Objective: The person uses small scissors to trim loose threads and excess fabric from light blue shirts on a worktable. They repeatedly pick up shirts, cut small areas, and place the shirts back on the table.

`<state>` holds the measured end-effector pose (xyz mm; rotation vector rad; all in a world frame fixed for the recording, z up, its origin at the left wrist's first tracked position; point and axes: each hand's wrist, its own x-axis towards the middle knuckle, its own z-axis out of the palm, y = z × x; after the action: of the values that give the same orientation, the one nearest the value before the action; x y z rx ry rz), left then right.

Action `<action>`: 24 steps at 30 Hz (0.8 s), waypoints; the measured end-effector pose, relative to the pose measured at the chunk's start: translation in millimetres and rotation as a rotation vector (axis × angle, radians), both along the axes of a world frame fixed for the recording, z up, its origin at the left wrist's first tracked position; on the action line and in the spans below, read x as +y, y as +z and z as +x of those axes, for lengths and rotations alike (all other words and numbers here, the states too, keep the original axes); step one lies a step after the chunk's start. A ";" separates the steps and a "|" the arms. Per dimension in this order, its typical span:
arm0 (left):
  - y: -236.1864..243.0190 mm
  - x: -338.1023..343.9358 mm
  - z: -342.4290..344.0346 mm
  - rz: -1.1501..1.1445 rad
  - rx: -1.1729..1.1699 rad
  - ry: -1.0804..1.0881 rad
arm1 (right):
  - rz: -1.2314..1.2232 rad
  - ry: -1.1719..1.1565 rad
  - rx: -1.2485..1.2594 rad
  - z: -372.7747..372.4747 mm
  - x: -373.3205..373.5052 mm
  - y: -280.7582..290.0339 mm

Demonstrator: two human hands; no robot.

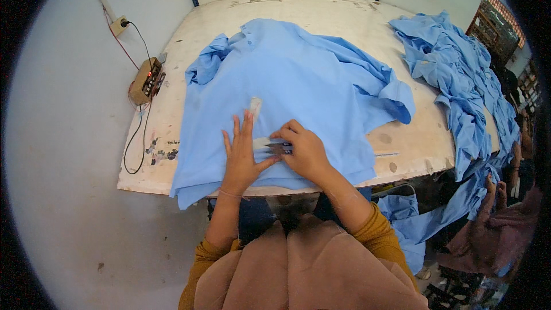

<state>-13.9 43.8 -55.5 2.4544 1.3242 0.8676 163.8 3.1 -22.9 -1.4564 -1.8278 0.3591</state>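
A light blue shirt (298,80) lies spread on the table, its collar at the far end and its sleeves folded and bunched. My left hand (241,158) rests flat on its lower front, fingers stretched out. Just right of it, my right hand (304,152) is closed on small dark thread snips (279,148), whose pointed tips face left. A pale strip (255,104) shows beyond my left fingers. Another pale piece (262,143) lies by the snips' tips, between my hands; whether the two are joined is hidden.
More blue garments (442,63) are heaped along the table's right side and hang over its edge. A worn pale table (381,149) bears the work. At left, a small box with cables (146,80) sits by the wall. Another person's hands (496,189) hold blue cloth at far right.
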 end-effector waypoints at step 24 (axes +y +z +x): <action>-1.0 -2.5 -6.6 0.013 -0.077 0.006 | 0.092 0.428 -0.226 10.4 5.2 -19.0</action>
<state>-20.5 41.3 -56.5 2.4021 1.3043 0.9657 174.3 8.4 -41.9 -1.0702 -2.3102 0.3216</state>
